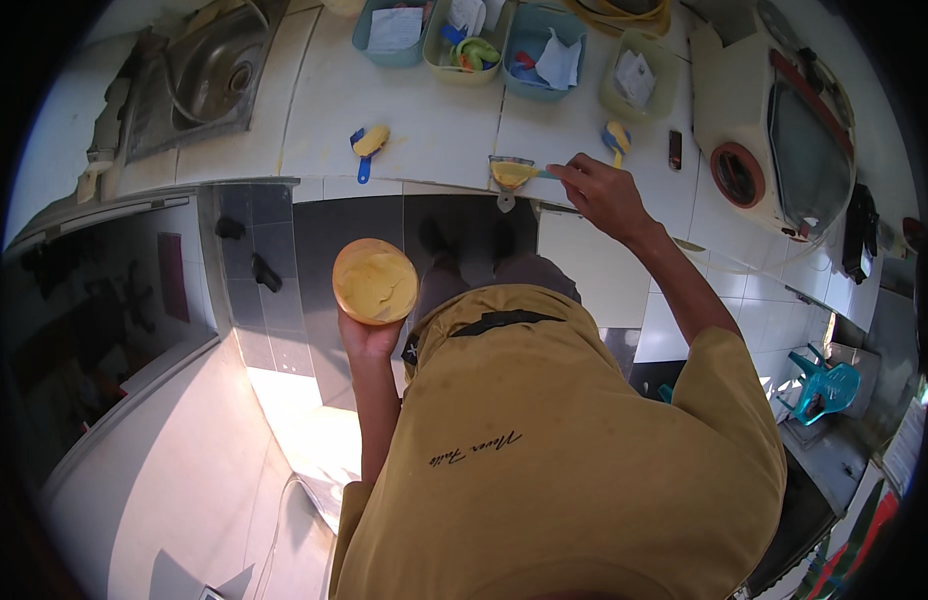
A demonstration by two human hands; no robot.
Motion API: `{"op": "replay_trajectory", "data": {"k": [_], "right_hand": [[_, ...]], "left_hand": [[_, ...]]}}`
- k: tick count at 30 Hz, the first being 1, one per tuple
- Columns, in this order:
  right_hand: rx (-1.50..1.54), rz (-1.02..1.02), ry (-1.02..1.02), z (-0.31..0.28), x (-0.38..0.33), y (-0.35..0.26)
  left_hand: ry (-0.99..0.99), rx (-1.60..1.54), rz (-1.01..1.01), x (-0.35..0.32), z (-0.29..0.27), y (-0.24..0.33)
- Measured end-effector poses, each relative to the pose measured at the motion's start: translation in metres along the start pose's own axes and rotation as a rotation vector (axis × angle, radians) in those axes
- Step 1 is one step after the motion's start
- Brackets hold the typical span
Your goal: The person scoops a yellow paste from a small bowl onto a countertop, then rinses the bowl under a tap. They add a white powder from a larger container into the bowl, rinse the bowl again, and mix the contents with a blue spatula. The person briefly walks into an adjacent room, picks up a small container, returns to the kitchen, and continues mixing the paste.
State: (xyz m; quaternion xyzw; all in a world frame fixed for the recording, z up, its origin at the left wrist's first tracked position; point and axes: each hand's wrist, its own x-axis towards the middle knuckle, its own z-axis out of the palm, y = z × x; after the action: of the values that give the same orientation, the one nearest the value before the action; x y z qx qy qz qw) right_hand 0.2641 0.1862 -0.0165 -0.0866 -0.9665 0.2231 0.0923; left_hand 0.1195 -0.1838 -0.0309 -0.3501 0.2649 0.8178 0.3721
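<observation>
My left hand (372, 340) holds a round orange bowl (341, 262) from below. Smooth pale-yellow paste (376, 288) fills its upper part. Over the counter's front edge, my right hand (596, 192) pinches the teal handle of a wide-bladed scraper (512, 172), whose blade is smeared with yellow. Left of it on the counter lies a blue-handled tool (364, 172) with a lump of yellow paste on its head. To the right rests another blue tool (617, 138), also coated with yellow; its exact kind is too small to tell.
Several plastic baskets with papers and small items, including a blue one (546, 92), line the back of the white counter (384, 105). A metal sink (209, 85) lies far left. On the right are a bulky cream appliance (729, 120) and a teal chair (829, 388).
</observation>
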Motion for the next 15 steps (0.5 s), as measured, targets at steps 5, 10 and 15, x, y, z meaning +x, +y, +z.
{"op": "replay_trajectory", "data": {"k": [5, 10, 15], "right_hand": [[-0.026, 0.037, -0.038, -0.001, 0.006, -0.004], [-0.048, 0.036, -0.062, -0.002, 0.01, -0.009], [-0.051, 0.017, -0.03, 0.002, 0.018, -0.01]], "left_hand": [[-0.001, -0.02, 0.006, -0.002, -0.004, 0.0], [0.014, -0.067, -0.012, 0.0, -0.014, 0.003], [0.013, -0.073, -0.012, 0.002, -0.02, 0.005]]}}
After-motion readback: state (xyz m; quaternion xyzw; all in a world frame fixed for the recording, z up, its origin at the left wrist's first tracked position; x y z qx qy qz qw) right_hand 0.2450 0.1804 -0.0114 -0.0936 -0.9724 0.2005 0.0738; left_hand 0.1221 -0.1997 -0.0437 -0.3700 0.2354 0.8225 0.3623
